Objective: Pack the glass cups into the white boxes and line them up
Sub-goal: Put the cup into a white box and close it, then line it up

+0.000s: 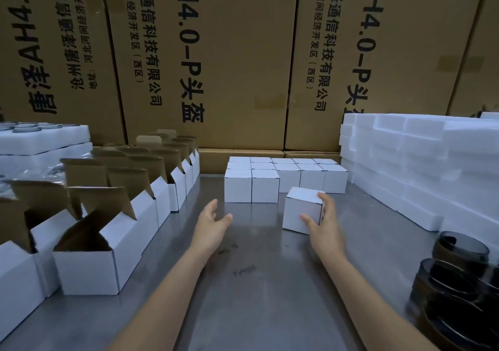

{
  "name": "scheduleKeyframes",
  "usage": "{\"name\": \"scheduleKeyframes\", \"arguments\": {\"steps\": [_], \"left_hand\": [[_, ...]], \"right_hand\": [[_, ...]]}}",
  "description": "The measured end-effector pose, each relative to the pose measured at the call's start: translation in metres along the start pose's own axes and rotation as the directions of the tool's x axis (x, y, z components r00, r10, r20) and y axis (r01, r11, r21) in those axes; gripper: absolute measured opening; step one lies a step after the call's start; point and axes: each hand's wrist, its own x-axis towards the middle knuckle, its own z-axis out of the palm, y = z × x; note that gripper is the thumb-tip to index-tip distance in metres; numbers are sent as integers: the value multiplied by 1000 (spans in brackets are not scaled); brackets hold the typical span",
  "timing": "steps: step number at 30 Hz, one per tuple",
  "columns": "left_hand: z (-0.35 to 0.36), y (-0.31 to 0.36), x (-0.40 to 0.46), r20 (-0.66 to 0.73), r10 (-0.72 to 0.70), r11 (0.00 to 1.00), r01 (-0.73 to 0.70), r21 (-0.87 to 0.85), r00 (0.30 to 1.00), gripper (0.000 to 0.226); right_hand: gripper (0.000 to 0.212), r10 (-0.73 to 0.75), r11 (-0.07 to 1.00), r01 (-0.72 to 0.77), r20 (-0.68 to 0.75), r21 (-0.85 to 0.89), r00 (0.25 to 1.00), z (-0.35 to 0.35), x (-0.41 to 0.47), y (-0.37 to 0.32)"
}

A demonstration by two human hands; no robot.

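A closed white box (302, 210) stands on the steel table (256, 283), slightly askew, just in front of the rows of closed white boxes (283, 178) at the back. My right hand (324, 221) holds it from its right side, thumb on the front face and fingers up at the top edge. My left hand (213, 223) hovers above the table to the box's left, fingers relaxed, holding nothing. Dark smoked glass cups (456, 277) are stacked at the right front.
A row of open white boxes (113, 229) with brown flaps up runs along the left. White foam trays (43, 140) sit behind them, and foam blocks (421, 167) are stacked at right. Large brown cartons (243, 67) wall off the back.
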Motion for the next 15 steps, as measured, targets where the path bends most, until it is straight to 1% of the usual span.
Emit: {"name": "scheduleKeyframes", "arguments": {"steps": [3, 7, 11, 12, 15], "left_hand": [[6, -5, 34, -16, -15, 1000, 15, 20, 1000, 66], [15, -10, 69, -2, -8, 997, 8, 77, 1000, 71], [18, -11, 93, 14, 3, 1000, -3, 23, 1000, 78], [18, -12, 98, 13, 1, 1000, -1, 5, 1000, 76], [20, -18, 109, 15, 54, 998, -53, -25, 998, 56]], "right_hand": [[56, 62, 998, -63, -17, -14, 998, 13, 33, 8], [52, 105, 990, -109, -42, -85, 994, 27, 67, 17], [41, 126, 981, -132, -55, -143, 991, 36, 89, 22], [38, 126, 979, -133, -55, -152, 991, 38, 94, 24], [31, 118, 972, -124, -41, -198, 992, 43, 104, 26]]}}
